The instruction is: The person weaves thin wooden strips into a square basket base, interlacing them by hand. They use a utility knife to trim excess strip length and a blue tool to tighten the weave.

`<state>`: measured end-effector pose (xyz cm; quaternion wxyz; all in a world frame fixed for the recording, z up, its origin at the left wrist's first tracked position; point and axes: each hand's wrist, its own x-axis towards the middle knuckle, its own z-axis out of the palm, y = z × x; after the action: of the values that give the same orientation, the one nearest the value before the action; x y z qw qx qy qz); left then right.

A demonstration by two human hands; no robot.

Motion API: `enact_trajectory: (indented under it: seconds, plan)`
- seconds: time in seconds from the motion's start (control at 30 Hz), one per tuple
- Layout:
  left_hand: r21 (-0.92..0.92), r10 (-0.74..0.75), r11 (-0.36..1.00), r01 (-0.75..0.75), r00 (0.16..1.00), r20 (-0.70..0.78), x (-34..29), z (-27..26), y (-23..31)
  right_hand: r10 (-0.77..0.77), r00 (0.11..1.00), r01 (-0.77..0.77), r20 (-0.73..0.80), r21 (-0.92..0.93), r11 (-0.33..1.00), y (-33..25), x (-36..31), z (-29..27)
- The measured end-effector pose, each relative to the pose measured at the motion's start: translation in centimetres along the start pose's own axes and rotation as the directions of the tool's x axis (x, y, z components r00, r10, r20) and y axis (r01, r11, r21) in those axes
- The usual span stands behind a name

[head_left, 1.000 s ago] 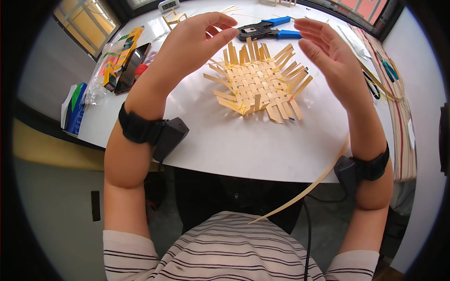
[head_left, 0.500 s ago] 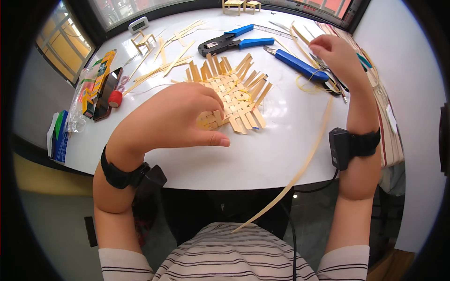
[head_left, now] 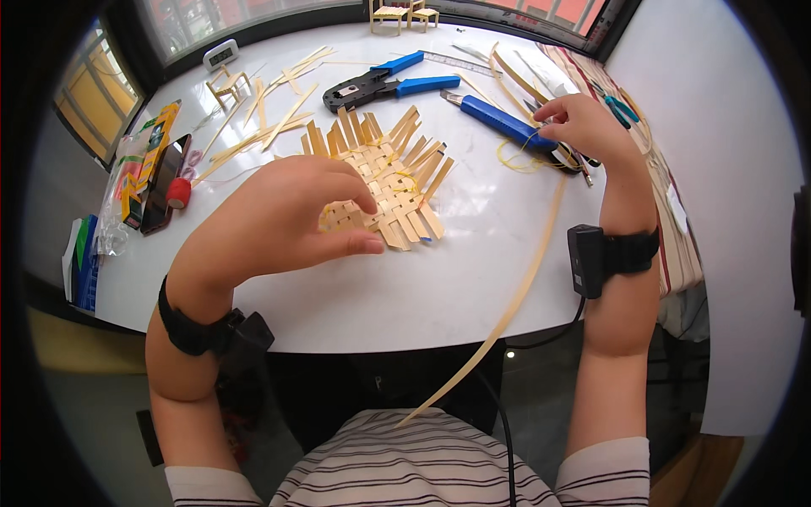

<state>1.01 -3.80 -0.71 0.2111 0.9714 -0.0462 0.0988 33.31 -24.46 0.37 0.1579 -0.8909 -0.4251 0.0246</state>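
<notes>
Comprising one roughly square, pale-tan mat of flat interwoven wood-like strips (head_left: 390, 188), lying on the glossy white tabletop (head_left: 456, 279), partly hidden behind the bare left hand (head_left: 300, 207). Bristling with free strip ends along the far and right edges; bound here and there with thin yellow thread ties (head_left: 406, 175).

Handling: probably very light, springy, stiff along each strip, prone to splitting at the tips or loosening if tugged. Best taken flat across the tight weave, or gently at a tied corner; never by one free end.

Left hand: thumb and curved fingers parted, with no grasp apparent. Right hand (head_left: 551, 120): fingers bent together above the blue-handled utility knife (head_left: 503, 122), near a loose yellow thread loop (head_left: 525, 171); perhaps pinching something thin, but too small to tell.
</notes>
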Motion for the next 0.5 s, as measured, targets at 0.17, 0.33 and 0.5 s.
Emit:
enact_trajectory:
  seconds: [0.17, 0.33, 0.5]
  plan:
    - [-0.198, -0.086, 0.979, 0.044, 0.974, -0.209, 0.6, -0.7, -0.6, -0.021, 0.997, 0.018, 0.071, 0.039, 0.999, 1.1, 1.1, 0.9]
    - [-0.164, -0.180, 0.978, 0.133, 0.930, -0.320, 0.7, -2.0, -3.0, -0.006, 0.999, 0.006, -0.038, -0.004, 1.000, 0.9, 1.2, 1.6]
    - [-0.145, -0.206, 0.975, 0.166, 0.918, -0.338, 0.9, -2.3, -4.9, 0.064, 0.997, -0.060, -0.044, 0.083, 0.995, 0.6, 1.3, 1.7]
